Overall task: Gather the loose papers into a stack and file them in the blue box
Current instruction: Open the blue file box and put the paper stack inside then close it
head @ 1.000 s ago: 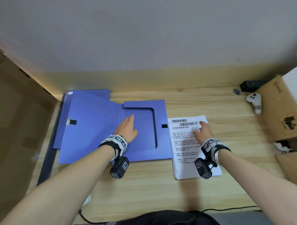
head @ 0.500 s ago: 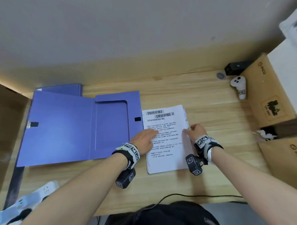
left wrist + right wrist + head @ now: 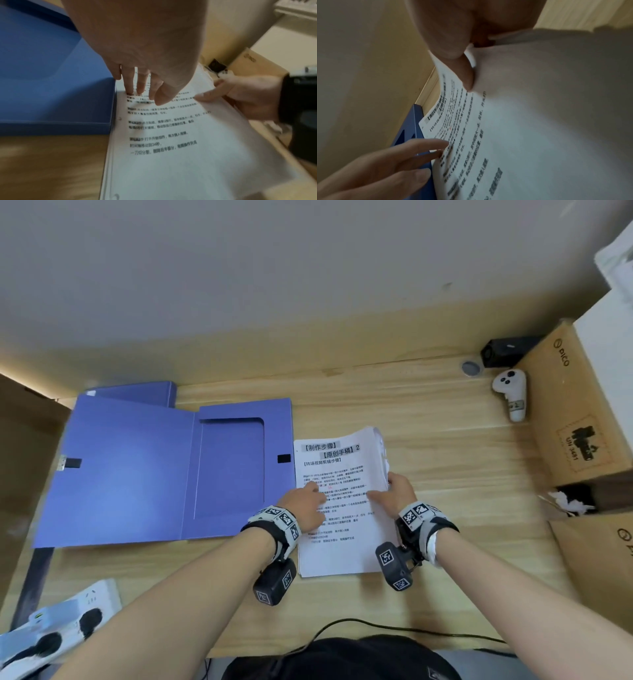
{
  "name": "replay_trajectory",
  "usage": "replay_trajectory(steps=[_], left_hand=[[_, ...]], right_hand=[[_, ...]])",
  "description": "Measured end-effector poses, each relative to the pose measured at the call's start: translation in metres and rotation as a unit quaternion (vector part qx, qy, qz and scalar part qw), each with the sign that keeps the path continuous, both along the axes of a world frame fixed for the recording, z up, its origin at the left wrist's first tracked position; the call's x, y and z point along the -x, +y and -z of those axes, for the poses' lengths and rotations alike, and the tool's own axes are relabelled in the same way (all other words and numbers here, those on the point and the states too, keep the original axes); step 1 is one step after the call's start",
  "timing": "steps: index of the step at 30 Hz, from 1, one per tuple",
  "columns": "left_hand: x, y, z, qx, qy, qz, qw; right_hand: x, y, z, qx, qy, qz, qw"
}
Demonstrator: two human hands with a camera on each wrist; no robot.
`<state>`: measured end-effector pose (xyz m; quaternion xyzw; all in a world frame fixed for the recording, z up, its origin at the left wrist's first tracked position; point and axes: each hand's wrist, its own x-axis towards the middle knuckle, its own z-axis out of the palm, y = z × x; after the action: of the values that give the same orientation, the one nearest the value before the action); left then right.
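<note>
- Right hand (image 3: 394, 494): grips the right long edge of the paper stack (image 3: 342, 508), thumb on top of the printed sheet, fingers curled under; that edge is raised off the desk (image 3: 428, 440) and the sheets fan apart along it.
- Right wrist view: thumb (image 3: 453, 54) pressed down on the top sheet, the page bowing up around it.
- Left hand (image 3: 306, 501): fingers straight and loosely spread, tips resting on the left part of the top sheet, near the stack's left edge. Holds nothing.
- Left wrist view: the fingertips (image 3: 137, 86) land just inside the paper's left margin, right beside the wall of the blue box (image 3: 51, 81).
- Paper stack: lies mid-desk between the two hands, long side running from the near edge toward the far one, printed side up. Its left edge lies just beside the right edge of the box; whether they touch, cannot tell.
- Blue box (image 3: 154, 470): lies open and flat on the left half of the desk, lid flap spread out to the left, no papers in it.
- Far right corner of the desk: a white controller (image 3: 510, 392) beside a cardboard carton (image 3: 565, 412).
- Near left corner: a white power strip (image 3: 58, 631) with plugs in it.
</note>
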<state>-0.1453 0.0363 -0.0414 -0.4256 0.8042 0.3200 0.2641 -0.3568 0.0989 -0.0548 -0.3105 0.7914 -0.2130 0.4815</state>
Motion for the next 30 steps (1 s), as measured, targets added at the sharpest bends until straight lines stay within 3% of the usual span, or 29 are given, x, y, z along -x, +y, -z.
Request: replay_trajectory(steps=[3,7,16,18,22,24,30], left_hand=[[-0.004,-0.001,-0.01,-0.067,0.074,-0.128,0.987],[-0.014,-0.004,-0.025,-0.072,0.156,-0.284,0.943],[-0.051,-0.039,-0.051,-0.113,0.203,-0.402,0.886],[-0.064,-0.05,-0.057,-0.143,0.23,-0.445,0.854],[-0.097,-0.07,-0.05,-0.22,0.294,-0.566,0.738],[-0.116,-0.072,-0.049,-0.246,0.31,-0.587,0.706],[-0.176,-0.062,-0.043,-0.175,0.335,-0.598,0.707]], right_hand=[[0.005,-0.002,-0.013,0.025,-0.017,0.027,0.999],[0.018,-0.008,-0.034,0.039,-0.038,0.057,0.997],[-0.008,-0.041,-0.08,0.099,-0.111,0.134,0.98],[-0.024,-0.05,-0.088,0.114,-0.133,0.152,0.973],[-0.062,-0.071,-0.091,0.134,-0.156,0.155,0.966],[-0.085,-0.08,-0.086,0.141,-0.158,0.151,0.966],[-0.155,-0.103,-0.058,0.141,-0.157,0.118,0.97]])
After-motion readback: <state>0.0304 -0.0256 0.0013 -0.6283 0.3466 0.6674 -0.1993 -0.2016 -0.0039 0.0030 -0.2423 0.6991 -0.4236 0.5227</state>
